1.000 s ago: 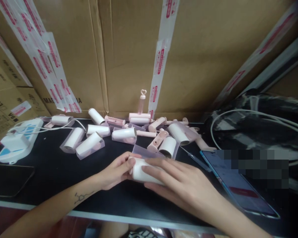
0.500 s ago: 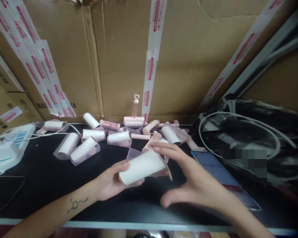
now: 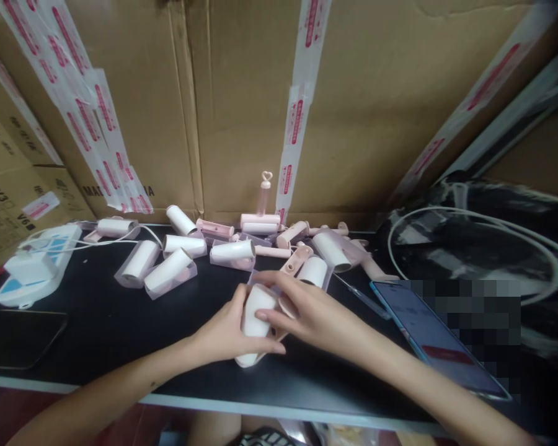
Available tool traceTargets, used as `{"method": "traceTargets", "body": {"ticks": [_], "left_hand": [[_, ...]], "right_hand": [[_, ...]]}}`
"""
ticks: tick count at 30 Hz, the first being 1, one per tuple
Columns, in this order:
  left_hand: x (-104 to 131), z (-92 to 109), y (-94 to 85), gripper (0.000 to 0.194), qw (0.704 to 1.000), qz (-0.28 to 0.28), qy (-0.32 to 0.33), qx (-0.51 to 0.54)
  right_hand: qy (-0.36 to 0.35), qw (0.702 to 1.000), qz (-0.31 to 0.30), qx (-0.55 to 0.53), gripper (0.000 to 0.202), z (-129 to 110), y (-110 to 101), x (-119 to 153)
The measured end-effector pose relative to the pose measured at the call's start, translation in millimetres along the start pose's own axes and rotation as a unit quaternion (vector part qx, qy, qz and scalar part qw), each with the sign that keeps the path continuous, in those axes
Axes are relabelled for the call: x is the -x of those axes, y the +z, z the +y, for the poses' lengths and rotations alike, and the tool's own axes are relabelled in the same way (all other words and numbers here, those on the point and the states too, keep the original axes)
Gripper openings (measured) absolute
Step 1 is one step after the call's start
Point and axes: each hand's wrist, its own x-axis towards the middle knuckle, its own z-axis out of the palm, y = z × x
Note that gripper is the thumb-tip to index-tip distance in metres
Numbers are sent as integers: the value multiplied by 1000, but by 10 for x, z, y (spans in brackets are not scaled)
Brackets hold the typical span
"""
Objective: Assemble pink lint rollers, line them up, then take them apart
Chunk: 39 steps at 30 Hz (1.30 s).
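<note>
White roll up in both hands over near-middle of desk, long side tilted upward, pink part at its right side. Largest first: cardboard box backs the scene; black desktop under everything. Lit smartphone on right, power strip far left, likely put aside to leave working room. Left hand part-closed round the roll, thumb across its lower front, probably to steady it. Right hand half open, fingers bent over upper end and pink part, seemingly adjusting there; firmness of hold can't be told. Other white rolls lie loose at back, probably kept within reach. Smallest: heart-topped piece, upright among pink parts.
</note>
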Motion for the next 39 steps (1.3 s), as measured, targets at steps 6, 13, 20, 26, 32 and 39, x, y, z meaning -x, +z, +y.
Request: {"method": "traceTargets", "body": {"ticks": [6, 13, 20, 26, 32, 39], "left_hand": [[32, 103, -115, 52, 988, -44, -21, -149], [89, 146, -167, 76, 940, -151, -17, -305], [89, 169, -142, 69, 975, -58, -12, -215], [12, -109, 27, 66, 998, 12, 39, -38], [66, -30, 7, 51, 976, -4, 81, -202], [71, 120, -179, 36, 853, -45, 123, -505]], "right_hand": [[70, 989, -68, -111, 55, 97, 14, 89], [97, 971, -147, -160, 31, 147, 113, 109], [64, 974, -58, -211, 46, 106, 108, 149], [37, 986, -46, -157, 47, 120, -46, 116], [11, 995, -31, -99, 42, 84, -44, 134], [48, 984, -94, -145, 28, 117, 32, 138]]}}
